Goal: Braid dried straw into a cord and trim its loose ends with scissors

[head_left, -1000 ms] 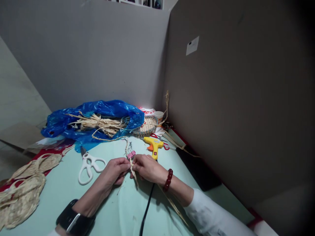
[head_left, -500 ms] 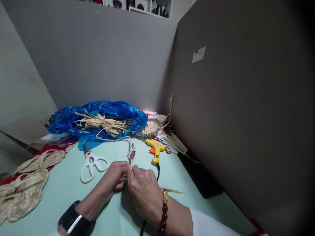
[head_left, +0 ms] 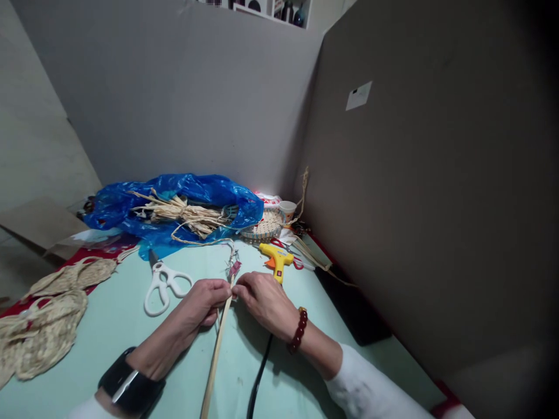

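A pale flat straw strip (head_left: 215,359) runs from between my hands down to the near edge of the view. My left hand (head_left: 208,299) pinches its upper end between thumb and fingers. Close against it from the right, my right hand (head_left: 264,299) has its thumb and fingertips pressed together at the same spot; the strand there is too small to make out. Just beyond my fingertips, a pinkish clip (head_left: 234,268) sits on the work, and a twisted straw cord (head_left: 203,240) leads from it back toward the blue bag.
White-handled scissors (head_left: 163,285) lie left of my hands. A yellow glue gun (head_left: 276,260) is on the right, its black cable (head_left: 261,372) running toward me. Behind are a blue plastic bag (head_left: 196,185) with a straw bundle (head_left: 187,214) and a round basket (head_left: 266,226). Woven straw pieces (head_left: 48,331) lie left.
My right hand has turned and shifted up and right, uncovering the strip. The strip now points toward me; earlier a strand stuck out to the right under my right wrist.
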Demonstrator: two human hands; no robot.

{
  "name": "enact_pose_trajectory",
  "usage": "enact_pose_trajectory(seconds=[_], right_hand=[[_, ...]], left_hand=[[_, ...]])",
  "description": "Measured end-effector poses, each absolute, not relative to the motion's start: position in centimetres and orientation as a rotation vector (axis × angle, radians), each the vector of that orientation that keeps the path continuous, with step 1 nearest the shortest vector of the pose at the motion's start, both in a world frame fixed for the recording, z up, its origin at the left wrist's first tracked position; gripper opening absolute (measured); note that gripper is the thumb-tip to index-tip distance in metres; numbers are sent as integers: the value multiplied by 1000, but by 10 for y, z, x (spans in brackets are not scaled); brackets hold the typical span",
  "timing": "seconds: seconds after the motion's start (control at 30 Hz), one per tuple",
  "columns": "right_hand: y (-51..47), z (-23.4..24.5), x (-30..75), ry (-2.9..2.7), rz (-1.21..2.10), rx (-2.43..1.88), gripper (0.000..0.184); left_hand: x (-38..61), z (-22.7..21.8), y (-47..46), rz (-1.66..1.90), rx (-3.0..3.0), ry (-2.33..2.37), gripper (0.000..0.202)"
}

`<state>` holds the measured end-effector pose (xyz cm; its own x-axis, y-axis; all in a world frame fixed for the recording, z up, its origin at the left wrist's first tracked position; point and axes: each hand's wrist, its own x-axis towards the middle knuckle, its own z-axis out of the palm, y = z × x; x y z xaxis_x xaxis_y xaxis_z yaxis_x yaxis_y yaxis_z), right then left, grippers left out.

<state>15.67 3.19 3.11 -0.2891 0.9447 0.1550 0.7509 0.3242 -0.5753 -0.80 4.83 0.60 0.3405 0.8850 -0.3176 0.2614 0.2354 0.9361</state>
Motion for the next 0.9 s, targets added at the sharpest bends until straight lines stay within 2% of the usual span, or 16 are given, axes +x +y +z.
enact_pose_trajectory(seconds=[0.13,0.3,0.57,0.9], right_hand=[[42,16,155,-2061,883,-1363,32],[50,3,155,-1896,1115,-1351,22],[45,4,148,-1708,1046,-1425,18],[37,8,146,-1703,820,-1431,15]], left_hand=[[-9,7,48,525,1408,1256,22],[-9,10,50,440,1613,1383,25],[-7,16,48,408,2003,1522,26],[8,34,29,436,2172,1626,31]])
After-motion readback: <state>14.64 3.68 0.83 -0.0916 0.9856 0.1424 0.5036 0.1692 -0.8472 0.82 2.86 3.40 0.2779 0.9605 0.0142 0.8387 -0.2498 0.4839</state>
